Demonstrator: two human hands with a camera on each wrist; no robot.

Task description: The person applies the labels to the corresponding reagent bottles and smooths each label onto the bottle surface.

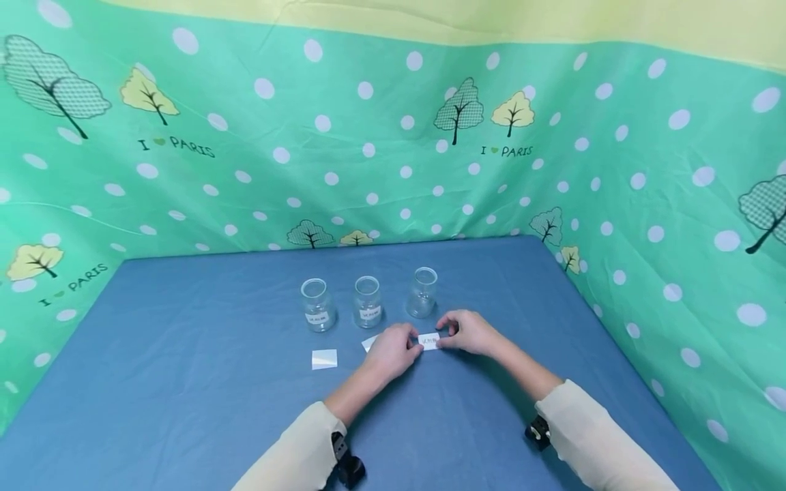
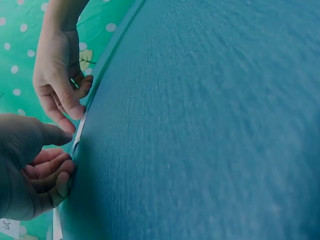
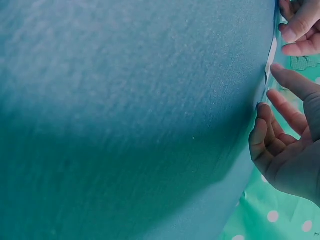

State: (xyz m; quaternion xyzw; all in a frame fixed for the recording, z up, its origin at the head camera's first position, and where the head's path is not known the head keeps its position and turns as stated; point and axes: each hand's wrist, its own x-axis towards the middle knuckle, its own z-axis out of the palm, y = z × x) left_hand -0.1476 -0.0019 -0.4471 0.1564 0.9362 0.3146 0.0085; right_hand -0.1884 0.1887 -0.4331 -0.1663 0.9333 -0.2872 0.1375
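In the head view a small white label (image 1: 428, 341) with dark written characters lies between the two hands, at the table. My left hand (image 1: 393, 351) touches its left edge with the fingertips, and my right hand (image 1: 471, 333) has its thumb at the right edge. Thumb and index finger stand apart on both hands. From the side, the left wrist view shows the label (image 2: 80, 129) as a thin strip between the fingertips. Beyond the hands stands a glass jar (image 1: 421, 293) with no label showing. Two more jars, a middle one (image 1: 368, 301) and a left one (image 1: 317, 305), each bear a white label.
A white slip (image 1: 324, 359) lies on the blue table cover (image 1: 184, 354), left of the hands. Another white slip (image 1: 368, 343) is partly hidden by the left hand. Green dotted cloth (image 1: 344, 164) hangs behind and to the right of the table.
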